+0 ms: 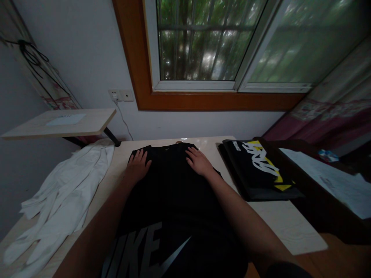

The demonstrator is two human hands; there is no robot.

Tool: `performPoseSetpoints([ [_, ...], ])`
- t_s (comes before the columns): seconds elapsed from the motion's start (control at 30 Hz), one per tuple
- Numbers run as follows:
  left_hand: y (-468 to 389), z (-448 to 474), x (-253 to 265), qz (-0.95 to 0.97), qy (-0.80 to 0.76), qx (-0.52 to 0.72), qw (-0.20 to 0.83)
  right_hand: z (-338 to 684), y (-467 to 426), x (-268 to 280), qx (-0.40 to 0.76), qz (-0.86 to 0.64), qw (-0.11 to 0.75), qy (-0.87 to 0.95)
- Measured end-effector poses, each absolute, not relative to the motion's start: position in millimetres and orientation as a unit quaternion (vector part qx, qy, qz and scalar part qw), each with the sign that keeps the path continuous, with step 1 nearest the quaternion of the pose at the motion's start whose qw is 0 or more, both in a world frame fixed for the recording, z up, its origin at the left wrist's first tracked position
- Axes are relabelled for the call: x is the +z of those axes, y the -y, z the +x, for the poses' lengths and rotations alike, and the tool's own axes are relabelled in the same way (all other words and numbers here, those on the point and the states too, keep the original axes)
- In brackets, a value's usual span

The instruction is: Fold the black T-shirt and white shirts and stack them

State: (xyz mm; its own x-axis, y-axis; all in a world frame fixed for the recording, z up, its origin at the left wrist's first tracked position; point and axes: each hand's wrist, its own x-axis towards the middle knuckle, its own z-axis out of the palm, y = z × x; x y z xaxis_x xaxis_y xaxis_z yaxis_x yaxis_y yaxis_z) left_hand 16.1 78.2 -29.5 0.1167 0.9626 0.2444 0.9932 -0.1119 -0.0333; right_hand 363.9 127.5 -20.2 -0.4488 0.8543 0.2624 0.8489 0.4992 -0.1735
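A pale table stands below a window: white cloth at nine o'clock; left hand spread flat at eleven o'clock on the central black garment; right hand spread at its one o'clock; folded clothes at three.

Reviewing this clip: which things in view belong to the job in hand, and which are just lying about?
Apparently in use:
- black garment, with left hand and right hand flat on it
- table beneath

Apparently lying about, untouched:
- white cloth
- folded dark clothing, possibly related
- raised shelf with paper
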Motion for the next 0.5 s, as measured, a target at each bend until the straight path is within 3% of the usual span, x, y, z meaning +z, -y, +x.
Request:
performPoseSetpoints([
  [0.5, -76.9, 18.6, -24.8, -0.734, 0.672, -0.053, 0.077, 362.0, -125.4, -18.9, 0.003, -0.505, 0.123, 0.854],
])
